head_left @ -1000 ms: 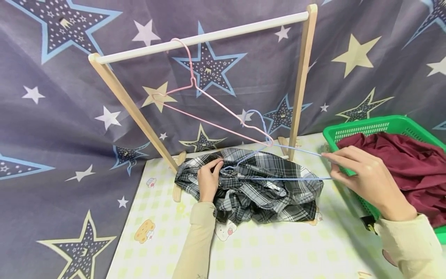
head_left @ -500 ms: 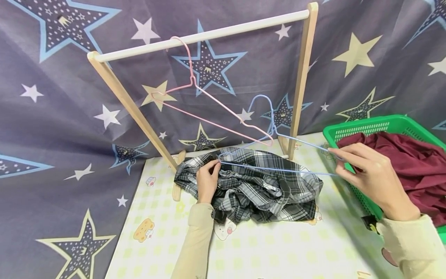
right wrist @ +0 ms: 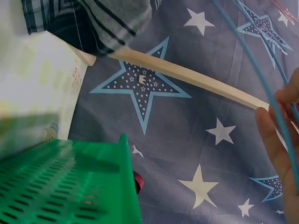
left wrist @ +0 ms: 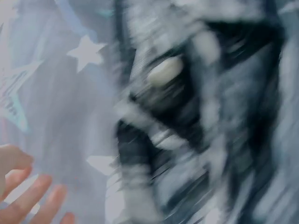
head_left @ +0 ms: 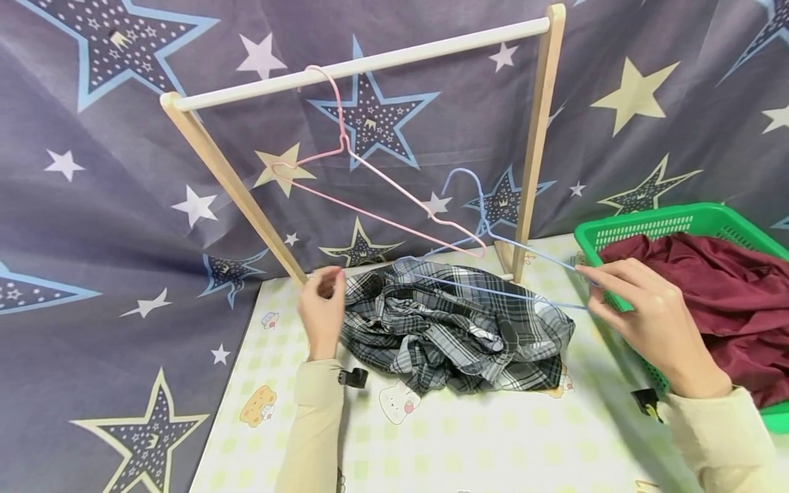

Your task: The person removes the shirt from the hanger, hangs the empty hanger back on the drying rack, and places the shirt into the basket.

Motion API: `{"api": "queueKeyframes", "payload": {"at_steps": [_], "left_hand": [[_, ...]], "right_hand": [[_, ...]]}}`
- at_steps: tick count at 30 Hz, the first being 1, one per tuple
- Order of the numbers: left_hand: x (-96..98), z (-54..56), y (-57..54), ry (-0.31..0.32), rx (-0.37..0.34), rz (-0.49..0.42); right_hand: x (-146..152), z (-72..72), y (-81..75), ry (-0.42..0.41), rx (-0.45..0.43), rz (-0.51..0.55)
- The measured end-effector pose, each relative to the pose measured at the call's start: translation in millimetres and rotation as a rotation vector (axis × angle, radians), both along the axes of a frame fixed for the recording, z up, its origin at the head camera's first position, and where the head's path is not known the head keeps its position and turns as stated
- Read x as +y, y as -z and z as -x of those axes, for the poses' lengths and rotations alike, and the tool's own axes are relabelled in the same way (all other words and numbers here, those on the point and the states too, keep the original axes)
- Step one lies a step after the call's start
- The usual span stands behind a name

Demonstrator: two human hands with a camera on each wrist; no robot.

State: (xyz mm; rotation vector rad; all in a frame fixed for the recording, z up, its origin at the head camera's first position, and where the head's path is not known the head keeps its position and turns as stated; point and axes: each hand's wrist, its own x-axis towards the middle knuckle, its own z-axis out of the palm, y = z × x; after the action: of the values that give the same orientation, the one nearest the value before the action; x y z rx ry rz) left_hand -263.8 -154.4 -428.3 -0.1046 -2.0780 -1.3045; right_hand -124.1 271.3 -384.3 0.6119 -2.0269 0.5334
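Note:
A blue wire hanger (head_left: 524,245) is pinched at its right end between the thumb and fingers of my right hand (head_left: 647,315). Its hook points up, and its far end lies over the black, white and grey plaid shirt (head_left: 444,335) crumpled on the table. In the right wrist view the blue hanger (right wrist: 261,79) passes across the fingers. My left hand (head_left: 323,308) is off the hanger, just left of the shirt, its fingers loosely bent with nothing in them. The left wrist view shows those fingers (left wrist: 35,196) apart beside the blurred shirt (left wrist: 163,154).
A wooden rack with a white bar (head_left: 394,61) stands behind the shirt, a pink hanger (head_left: 382,179) hooked on it. At right is a green basket (head_left: 635,226) with dark red cloth (head_left: 727,287). A starry curtain (head_left: 111,205) hangs behind the patterned table (head_left: 493,438).
My left hand has let go of the blue hanger's left end and moved left off the shirt. The hanger's hook has risen since a second ago; my right hand still pinches it.

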Motion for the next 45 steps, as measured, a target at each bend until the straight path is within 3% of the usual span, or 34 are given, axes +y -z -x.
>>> {"api": "queueKeyframes", "payload": {"at_steps": [3, 7, 10, 12, 21, 30, 37, 45], "left_hand": [[-16.0, 2.0, -13.7, -0.075, 0.109, -0.096], [-35.0, 4.0, -25.4, -0.221, 0.243, -0.166], [-47.2, 6.8, -29.3, -0.334, 0.273, -0.177], [-54.0, 9.8, -29.7, -0.37, 0.267, -0.165], [-66.9, 22.3, -24.2, -0.289, 0.094, -0.15], [-66.0, 39.9, -25.3, -0.245, 0.058, -0.152], [-64.4, 50.0, -24.4, -0.297, -0.019, -0.098], [-65.2, 52.7, -22.2, -0.321, 0.007, -0.059]], "right_hand": [[-3.8, 0.3, 3.9, -0.012, -0.008, 0.015], [-8.8, -0.1, 8.5, -0.007, -0.032, 0.044], [-11.6, 0.2, 11.2, -0.001, -0.042, 0.05], [-13.0, 0.8, 12.8, -0.008, -0.043, 0.05], [-16.8, 3.1, 19.0, -0.038, -0.05, 0.058], [-20.8, 4.0, 23.6, -0.03, -0.053, 0.055], [-23.2, 5.5, 22.0, -0.012, -0.03, 0.052], [-23.8, 6.9, 16.2, 0.004, -0.022, 0.075]]}}
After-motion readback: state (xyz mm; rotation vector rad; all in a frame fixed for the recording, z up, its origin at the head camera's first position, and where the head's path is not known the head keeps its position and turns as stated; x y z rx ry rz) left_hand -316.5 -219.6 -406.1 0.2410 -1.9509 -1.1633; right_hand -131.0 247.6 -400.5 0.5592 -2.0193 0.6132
